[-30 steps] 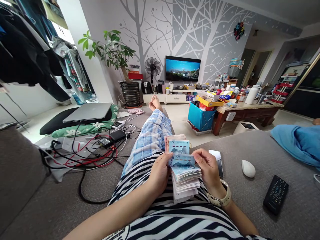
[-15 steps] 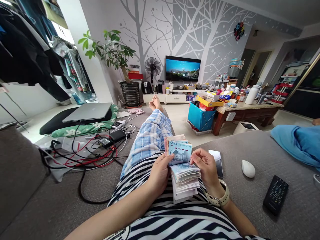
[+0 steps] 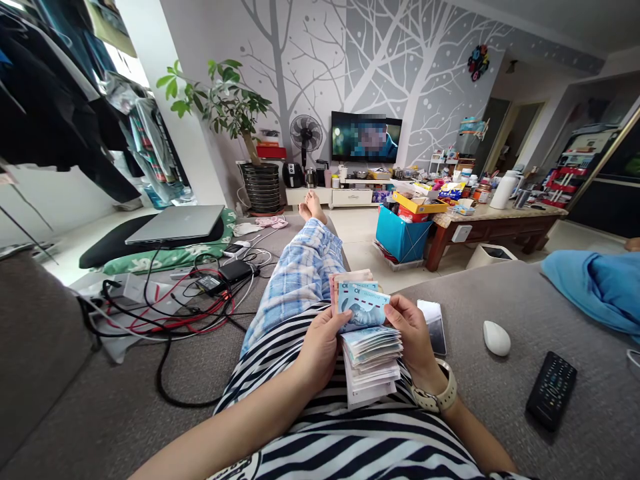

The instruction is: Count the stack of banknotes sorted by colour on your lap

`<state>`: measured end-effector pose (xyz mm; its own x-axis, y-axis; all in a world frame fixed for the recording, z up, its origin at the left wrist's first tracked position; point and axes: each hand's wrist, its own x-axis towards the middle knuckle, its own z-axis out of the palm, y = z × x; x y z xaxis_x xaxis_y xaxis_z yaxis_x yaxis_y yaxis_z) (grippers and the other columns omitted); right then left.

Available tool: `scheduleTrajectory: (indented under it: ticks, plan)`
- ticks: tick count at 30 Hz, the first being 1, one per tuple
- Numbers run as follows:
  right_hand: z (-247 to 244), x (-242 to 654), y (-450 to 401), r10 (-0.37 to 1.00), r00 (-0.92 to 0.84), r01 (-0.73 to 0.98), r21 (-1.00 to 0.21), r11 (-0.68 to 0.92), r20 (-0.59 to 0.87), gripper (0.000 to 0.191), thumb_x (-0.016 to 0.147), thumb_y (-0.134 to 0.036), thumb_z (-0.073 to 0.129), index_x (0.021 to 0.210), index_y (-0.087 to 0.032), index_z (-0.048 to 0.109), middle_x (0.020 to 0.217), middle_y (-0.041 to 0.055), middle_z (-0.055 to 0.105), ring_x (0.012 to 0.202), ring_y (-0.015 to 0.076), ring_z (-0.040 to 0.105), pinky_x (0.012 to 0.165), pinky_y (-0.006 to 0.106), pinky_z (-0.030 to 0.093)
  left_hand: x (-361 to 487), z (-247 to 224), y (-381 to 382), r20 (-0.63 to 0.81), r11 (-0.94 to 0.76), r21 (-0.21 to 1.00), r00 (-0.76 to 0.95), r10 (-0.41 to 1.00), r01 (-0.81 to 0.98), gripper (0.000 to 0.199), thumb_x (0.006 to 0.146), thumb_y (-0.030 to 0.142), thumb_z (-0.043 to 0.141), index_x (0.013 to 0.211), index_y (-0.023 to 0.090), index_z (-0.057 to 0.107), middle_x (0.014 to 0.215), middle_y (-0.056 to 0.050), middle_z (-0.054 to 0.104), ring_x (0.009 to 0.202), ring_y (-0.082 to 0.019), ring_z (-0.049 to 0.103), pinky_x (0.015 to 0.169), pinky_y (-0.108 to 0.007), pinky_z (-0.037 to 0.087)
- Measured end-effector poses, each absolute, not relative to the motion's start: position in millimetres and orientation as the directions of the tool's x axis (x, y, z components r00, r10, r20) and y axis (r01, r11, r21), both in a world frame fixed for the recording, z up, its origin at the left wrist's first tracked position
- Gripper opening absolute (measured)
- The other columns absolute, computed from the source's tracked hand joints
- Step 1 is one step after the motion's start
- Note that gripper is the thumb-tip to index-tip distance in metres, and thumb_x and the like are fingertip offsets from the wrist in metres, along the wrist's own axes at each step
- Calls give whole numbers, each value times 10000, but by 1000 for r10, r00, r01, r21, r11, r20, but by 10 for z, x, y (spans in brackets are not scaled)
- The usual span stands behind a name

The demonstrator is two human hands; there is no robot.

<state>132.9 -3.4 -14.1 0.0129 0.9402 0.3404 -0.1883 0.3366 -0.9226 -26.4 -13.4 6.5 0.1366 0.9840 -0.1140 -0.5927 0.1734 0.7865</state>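
Observation:
A thick stack of folded banknotes lies over the striped shirt, its lower part fanned into many layers. Blue notes stand up from the stack, with pinkish ones behind them at the upper left. My left hand grips the stack from the left side, thumb on the blue note's lower left. The fingers of my right hand pinch the right edge of the front blue note, which tilts down to the right. A cream watch is on the right wrist.
Right of the hands, a phone, a white mouse and a black remote lie on the grey couch. Tangled cables and a closed laptop are at the left. A cluttered table stands beyond.
My right hand has moved up slightly and its thumb now presses on the front blue note's right edge. That note has tilted and shifted right. The television picture has changed.

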Motion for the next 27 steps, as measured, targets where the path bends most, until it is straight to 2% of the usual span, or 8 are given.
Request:
scheduleTrajectory:
  ticks: [7,11,17,27]
  plan:
    - [-113,1322,-60,936,41,-122,-928,351,349,337,877,-424,641,666,-199,505,616,-48,400,565,117,335,509,236,296,-267,54,-130,-126,184,795,140,982,-578,233,662,277,799,837,140,730,828,-87,780,821,-269,732,809,-382,558]
    - [-103,1324,-63,932,47,-119,-925,361,358,352,865,-452,647,661,-201,510,609,-48,405,555,116,330,505,238,299,-268,-32,-70,-110,137,781,82,991,-609,224,704,336,757,816,142,736,836,-74,780,844,-270,721,819,-383,553]
    - [-103,1331,-84,925,37,-140,-914,380,379,324,855,-439,662,674,-195,548,600,-48,433,552,116,353,517,244,311,-268,-110,-16,-86,127,758,95,992,-639,257,750,326,716,916,131,747,906,-65,784,915,-260,706,855,-364,536]
    - [-90,1327,-93,925,34,-177,-909,378,378,283,855,-409,676,705,-185,590,604,-43,476,552,113,385,517,239,329,-265,-18,-46,-80,122,770,95,992,-626,238,731,315,726,890,141,757,908,-68,785,918,-273,701,837,-370,541]
